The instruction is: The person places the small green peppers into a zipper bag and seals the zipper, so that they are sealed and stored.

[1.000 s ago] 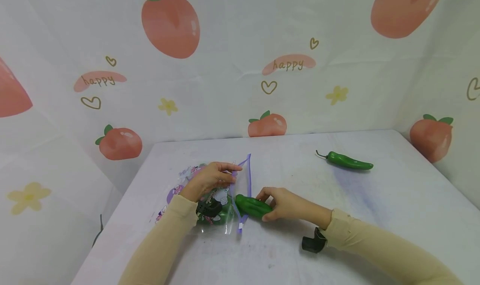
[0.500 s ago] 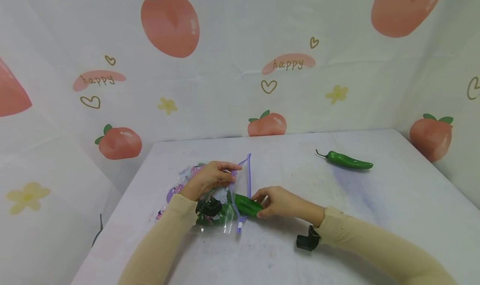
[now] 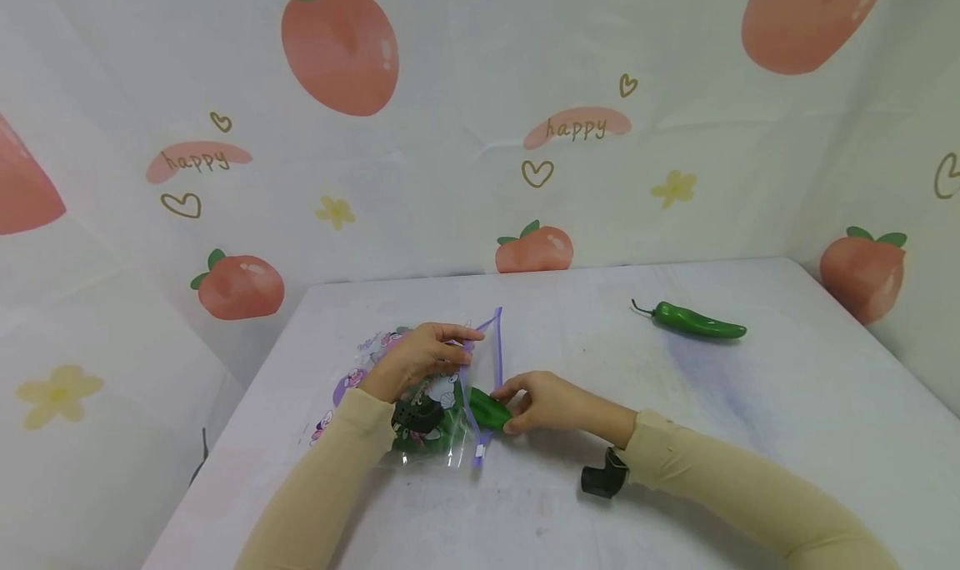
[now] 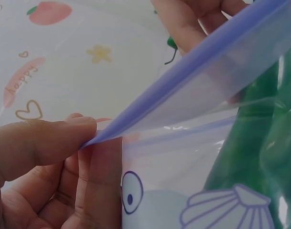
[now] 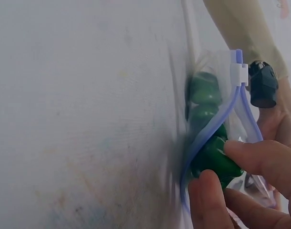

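Note:
A clear zip bag (image 3: pixel 467 453) with cartoon prints and purple zip edges lies on the table, its mouth spread toward the right. My left hand (image 3: pixel 420 360) pinches one purple edge between thumb and fingers, plain in the left wrist view. My right hand (image 3: pixel 551 403) grips the end of a green pepper (image 3: pixel 487 410), which is partly inside the mouth. In the right wrist view, the fingertips (image 5: pixel 209 183) are on this pepper, and more green peppers (image 5: pixel 205 90) show through the plastic behind it. A white slider (image 5: pixel 239 74) sits at one end of the zip.
A long green chili pepper (image 3: pixel 697 322) with a curved stem lies at the back right of the table (image 3: pixel 585 520). Black wrist cameras (image 3: pixel 603 474) hang under the sleeves. A fruit-printed cloth (image 3: pixel 450 178) stands behind the table.
My right hand has moved left, pushing the green pepper deeper into the bag, so less of it sticks out. My left hand has stayed in place on the bag's edge.

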`<state>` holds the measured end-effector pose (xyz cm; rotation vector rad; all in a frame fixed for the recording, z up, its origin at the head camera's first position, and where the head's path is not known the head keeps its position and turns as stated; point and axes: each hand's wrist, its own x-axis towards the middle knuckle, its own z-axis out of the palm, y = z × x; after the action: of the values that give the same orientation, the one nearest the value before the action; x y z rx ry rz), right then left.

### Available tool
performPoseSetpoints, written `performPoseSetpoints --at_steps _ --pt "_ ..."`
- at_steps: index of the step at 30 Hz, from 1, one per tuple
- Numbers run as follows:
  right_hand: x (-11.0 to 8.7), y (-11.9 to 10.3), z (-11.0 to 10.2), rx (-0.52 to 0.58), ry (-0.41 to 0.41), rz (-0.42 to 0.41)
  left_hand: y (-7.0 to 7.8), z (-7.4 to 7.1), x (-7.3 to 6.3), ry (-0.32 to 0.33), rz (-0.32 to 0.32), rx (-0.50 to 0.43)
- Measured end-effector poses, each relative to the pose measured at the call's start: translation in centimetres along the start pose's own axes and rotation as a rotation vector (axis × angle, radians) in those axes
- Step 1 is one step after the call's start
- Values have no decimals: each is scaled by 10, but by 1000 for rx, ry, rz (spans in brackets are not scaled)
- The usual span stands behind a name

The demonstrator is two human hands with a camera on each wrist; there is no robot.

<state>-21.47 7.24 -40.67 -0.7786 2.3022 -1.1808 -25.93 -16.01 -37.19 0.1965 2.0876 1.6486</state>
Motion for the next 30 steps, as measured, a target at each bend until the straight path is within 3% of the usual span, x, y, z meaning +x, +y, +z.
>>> performPoseSetpoints --at_steps 9,21,30 --pt "11 1 6 52 15 12 1 1 -1 1 0 -5" --pt "24 -1 10 2 30 9 0 1 0 11 -5 -1" --pt "26 0 10 54 -24 -42 1 1 0 2 12 10"
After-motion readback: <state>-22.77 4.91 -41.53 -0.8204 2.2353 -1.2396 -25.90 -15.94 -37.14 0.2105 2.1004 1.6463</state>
